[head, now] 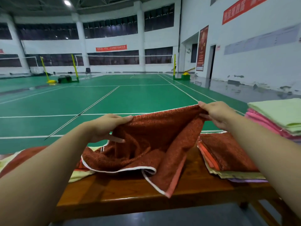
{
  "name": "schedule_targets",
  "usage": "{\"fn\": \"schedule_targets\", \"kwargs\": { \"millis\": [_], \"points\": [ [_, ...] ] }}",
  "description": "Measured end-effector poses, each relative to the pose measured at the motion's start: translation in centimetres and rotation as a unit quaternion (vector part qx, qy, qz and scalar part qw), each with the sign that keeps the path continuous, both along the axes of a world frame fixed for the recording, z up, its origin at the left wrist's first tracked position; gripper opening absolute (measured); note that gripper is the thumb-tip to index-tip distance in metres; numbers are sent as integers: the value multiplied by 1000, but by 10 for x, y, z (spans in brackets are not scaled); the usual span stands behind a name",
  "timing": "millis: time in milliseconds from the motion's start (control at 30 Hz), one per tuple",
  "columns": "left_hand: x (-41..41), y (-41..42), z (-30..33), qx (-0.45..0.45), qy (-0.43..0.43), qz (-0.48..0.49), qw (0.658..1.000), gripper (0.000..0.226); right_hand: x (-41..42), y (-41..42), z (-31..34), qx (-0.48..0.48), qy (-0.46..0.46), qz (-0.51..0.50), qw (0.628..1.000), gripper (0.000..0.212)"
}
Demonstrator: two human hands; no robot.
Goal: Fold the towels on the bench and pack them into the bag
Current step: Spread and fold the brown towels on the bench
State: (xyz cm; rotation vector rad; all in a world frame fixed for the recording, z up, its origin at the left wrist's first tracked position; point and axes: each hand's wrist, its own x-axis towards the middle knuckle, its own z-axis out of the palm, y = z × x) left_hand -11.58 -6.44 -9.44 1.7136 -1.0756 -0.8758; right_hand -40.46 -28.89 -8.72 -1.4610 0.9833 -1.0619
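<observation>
Two hands, left hand (104, 128) and right hand (216, 115), pinching one rust-red towel (154, 144), two folded stacks (228, 154)

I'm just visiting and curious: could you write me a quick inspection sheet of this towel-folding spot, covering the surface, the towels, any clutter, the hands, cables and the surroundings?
Surface: wooden bench, glossy brown, bare at its near edge.
Job's things: rust-red towel held up by its top edge, lower part draped on the bench; folded stack at right; taller pink and green pile at far right; unfolded towels at left. No bag in view.
Clutter: nothing seen.
Hands: left hand and right hand each pinch a top corner of the towel.
Cables: nothing seen.
Surroundings: green badminton court with nets, a chair beyond.
</observation>
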Motion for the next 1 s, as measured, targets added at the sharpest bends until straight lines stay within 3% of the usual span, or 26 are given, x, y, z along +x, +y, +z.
{"fn": "schedule_targets", "kwargs": {
  "millis": [100,233,300,433,633,1000],
  "points": [
    [7,-4,-3,17,-89,36,995,57,-9,5,-2,-174,254,-64,949,56],
    [18,-9,-6,5,-161,99,982,68,-12,7,-1,-216,347,-44,912,78],
    [18,-16,-5,-19,-207,152,966,77,-7,6,-2,-231,353,-70,904,89],
    [5,-28,8,-59,-304,256,915,73,4,8,2,-261,328,-160,894,94],
    [2,-28,35,-88,-436,289,848,73,0,15,30,-309,296,-227,875,95],
    [36,-28,66,-103,-470,272,833,83,1,-10,56,-302,323,-228,867,102]
  ]
}}
